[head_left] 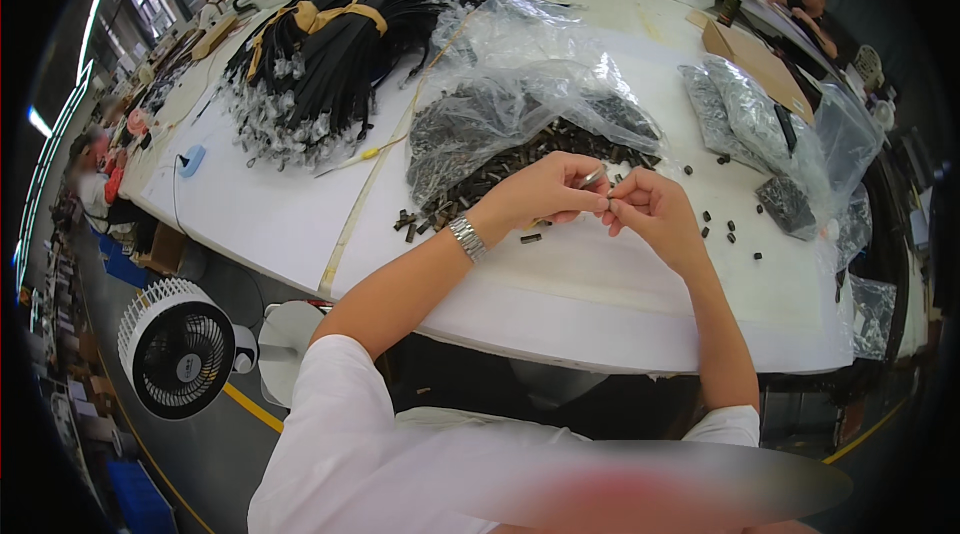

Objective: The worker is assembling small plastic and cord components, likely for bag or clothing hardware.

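My left hand (556, 186), with a metal watch (467, 239) at its wrist, is closed in a pinch. A small shiny metal piece (594, 177) shows at its fingers; its kind is unclear. Fingertip to fingertip with it, my right hand (652, 216) is also closed, on something too small to name. Both hands are above the near edge of a heap of small black, tube-like pieces (500, 166). That heap spills out of a large clear plastic bag (530, 64). One loose black piece (531, 238) lies below my left hand.
Bundled black straps (330, 64) with clear-wrapped ends lie at the left on the white table (560, 304). A yellow-handled pointed tool (370, 153) is beside the bag. Plastic bags (750, 104) and a cardboard box (757, 66) stand right. A fan (185, 354) stands below left.
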Demonstrator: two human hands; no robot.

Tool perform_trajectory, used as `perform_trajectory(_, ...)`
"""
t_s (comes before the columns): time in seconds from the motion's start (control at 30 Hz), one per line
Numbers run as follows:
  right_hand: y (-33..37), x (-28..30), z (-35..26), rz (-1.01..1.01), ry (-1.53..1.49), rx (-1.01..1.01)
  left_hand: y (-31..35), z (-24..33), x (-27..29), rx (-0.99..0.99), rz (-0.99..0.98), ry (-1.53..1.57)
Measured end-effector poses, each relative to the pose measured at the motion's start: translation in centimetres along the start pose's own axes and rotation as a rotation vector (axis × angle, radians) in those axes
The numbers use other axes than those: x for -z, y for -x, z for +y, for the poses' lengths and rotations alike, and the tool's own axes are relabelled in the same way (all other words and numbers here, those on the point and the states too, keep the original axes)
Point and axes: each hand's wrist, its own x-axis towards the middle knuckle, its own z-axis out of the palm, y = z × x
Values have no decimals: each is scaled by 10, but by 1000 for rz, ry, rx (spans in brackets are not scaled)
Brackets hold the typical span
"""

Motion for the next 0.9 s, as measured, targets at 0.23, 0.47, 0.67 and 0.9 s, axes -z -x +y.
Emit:
perform_trajectory(0.23,-8,-15,-11,-95,11,-30,22,1,11,15,93,17)
perform_trajectory(0.47,3,-13,-9,-44,83,-17,11,5,2,22,60,-18)
perform_trajectory(0.67,1,-27,-1,9,211,-26,10,-7,-5,63,197,-178)
perform_trajectory(0.9,-2,-38,18,108,382,17,1,-26,-18,-210,509,-692)
